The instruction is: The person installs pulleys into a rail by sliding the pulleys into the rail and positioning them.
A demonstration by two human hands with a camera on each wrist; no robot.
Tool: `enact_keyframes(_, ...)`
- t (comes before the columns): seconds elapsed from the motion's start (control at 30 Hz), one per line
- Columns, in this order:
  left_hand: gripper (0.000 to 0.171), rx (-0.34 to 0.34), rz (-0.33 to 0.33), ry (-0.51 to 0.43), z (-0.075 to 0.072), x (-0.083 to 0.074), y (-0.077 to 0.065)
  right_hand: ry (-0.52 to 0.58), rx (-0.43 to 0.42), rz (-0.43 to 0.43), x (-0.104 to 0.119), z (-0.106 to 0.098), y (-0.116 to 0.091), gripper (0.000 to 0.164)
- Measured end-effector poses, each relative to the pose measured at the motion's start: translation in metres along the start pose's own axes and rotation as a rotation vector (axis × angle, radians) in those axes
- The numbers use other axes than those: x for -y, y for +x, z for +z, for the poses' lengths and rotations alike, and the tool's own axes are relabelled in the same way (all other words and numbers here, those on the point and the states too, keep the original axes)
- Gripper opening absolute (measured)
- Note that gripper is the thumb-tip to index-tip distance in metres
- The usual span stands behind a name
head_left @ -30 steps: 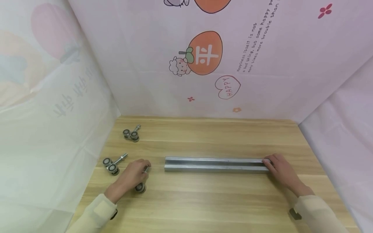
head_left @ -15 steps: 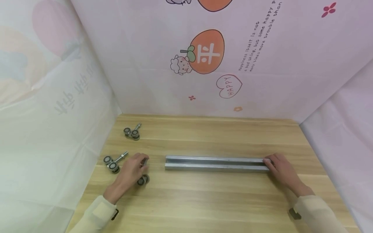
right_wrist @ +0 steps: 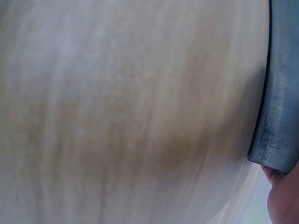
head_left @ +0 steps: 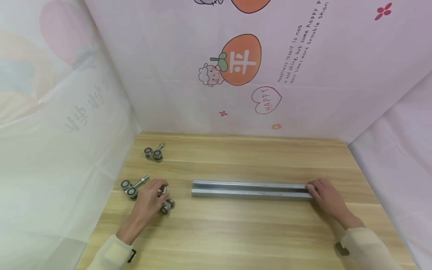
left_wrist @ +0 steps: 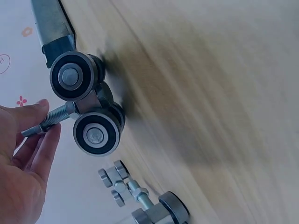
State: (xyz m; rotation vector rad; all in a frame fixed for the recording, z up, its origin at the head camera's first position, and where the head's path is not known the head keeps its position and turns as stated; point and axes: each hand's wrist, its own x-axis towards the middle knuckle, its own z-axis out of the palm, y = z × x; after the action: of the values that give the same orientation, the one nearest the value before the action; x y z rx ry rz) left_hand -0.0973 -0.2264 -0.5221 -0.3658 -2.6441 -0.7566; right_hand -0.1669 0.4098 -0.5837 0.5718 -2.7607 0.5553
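Observation:
My left hand (head_left: 146,200) pinches a roller trolley (head_left: 167,206) by its threaded bolt (left_wrist: 57,115), between thumb and fingers. In the left wrist view the trolley's black-and-steel wheels (left_wrist: 95,135) face the camera, beyond the fingertips. A silver C-shaped metal track (head_left: 249,195) lies lengthwise across the table, its slot facing up. At the track's right end, my right hand (head_left: 326,198) grips it with thumb and fingers. The right wrist view shows the track's end (right_wrist: 278,144) with a bit of the hand below it.
Two more roller trolleys lie on the left of the wooden table (head_left: 256,232): one (head_left: 131,190) just left of my left hand, another (head_left: 154,154) farther back. Printed white cloth (head_left: 182,105) walls in the back and both sides.
The left hand has drawn slightly left, away from the track, and the trolley in it has turned, its wheels swinging a little up and right. The right hand stays on the track's end.

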Motion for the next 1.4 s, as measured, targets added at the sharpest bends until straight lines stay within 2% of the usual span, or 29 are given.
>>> enact_keyframes(0.07,0.045,-0.023,0.022,0.014,0.0,0.001,-0.002,0.001,-0.002,0.001,-0.001,0.0,-0.001,0.013)
enact_keyframes(0.27,0.043,-0.104,0.144,0.035,0.001,0.006,-0.012,0.001,-0.003,0.003,-0.001,0.001,-0.001,0.013)
enact_keyframes(0.5,0.04,-0.116,0.157,0.069,0.0,0.007,-0.015,0.002,0.0,0.018,-0.001,0.001,-0.001,0.015)
enact_keyframes(0.83,0.035,0.035,0.156,0.182,-0.009,0.007,-0.009,-0.001,-0.015,0.008,0.0,0.001,-0.002,0.013)
enact_keyframes(1.0,0.039,0.139,0.144,0.219,-0.014,0.007,-0.004,0.001,-0.028,-0.002,0.002,0.0,0.0,0.013)
enact_keyframes(1.4,0.035,0.364,0.074,0.224,-0.024,0.0,0.007,-0.01,-0.021,0.004,0.003,-0.001,0.0,0.013)
